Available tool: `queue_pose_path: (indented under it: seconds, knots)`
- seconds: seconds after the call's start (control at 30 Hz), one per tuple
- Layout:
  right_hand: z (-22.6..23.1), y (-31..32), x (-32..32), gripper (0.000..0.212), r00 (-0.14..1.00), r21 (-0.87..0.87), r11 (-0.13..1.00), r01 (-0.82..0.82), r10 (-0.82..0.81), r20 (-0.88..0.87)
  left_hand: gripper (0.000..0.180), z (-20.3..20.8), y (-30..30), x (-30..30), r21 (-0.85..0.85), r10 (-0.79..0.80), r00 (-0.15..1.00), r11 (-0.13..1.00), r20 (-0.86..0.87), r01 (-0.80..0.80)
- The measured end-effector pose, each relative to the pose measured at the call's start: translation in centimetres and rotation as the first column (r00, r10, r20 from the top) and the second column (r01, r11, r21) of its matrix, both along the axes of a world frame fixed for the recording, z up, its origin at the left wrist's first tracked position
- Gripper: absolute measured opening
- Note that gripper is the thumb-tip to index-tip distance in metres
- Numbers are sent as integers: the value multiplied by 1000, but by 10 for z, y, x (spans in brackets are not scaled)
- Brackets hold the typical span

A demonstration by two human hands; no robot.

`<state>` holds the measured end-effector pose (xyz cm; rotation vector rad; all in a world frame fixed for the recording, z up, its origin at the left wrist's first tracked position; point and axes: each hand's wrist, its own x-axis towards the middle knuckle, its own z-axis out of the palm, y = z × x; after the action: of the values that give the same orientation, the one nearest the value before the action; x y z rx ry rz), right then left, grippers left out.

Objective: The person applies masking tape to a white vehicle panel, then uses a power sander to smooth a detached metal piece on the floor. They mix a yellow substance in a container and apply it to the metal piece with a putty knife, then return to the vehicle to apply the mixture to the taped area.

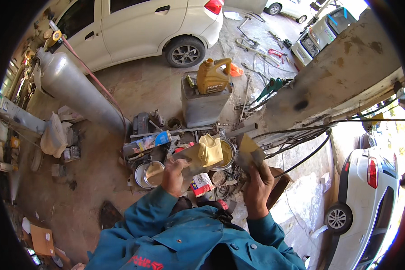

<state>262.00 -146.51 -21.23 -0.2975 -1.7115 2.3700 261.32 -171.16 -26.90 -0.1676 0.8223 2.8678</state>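
My left hand grips a flat metal scraper loaded with a thick lump of pale yellow putty. My right hand holds a second flat blade, smeared yellow, close beside the first. Both blades hover over an open round tin of yellow filler on the floor. My blue sleeves come in from the bottom edge.
A grey metal canister with a yellow oil jug on top stands ahead. A spray can, tin lids and small parts lie on the floor. A gas cylinder leans at left, white cars at top and right, and a concrete pillar with black cables at right.
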Motion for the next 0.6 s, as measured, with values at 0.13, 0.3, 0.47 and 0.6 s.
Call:
queue_pose_path:
  seconds: [0.13,0.3,0.47,0.6]
  knots:
    - [12,-28,0,36,999,-227,974,-14,25,45,42,8,25,4,-90,29,1000,996,-7,-29]
    - [-11,-31,19,40,971,350,936,-22,104,-216,39,21,34,9,-98,97,994,991,49,-92]
    - [-3,-40,12,40,942,697,717,-1,235,-240,40,14,25,8,-95,130,990,988,53,-125]
    - [-13,-36,10,38,908,835,551,15,342,-242,41,21,19,8,10,144,988,989,57,-145]
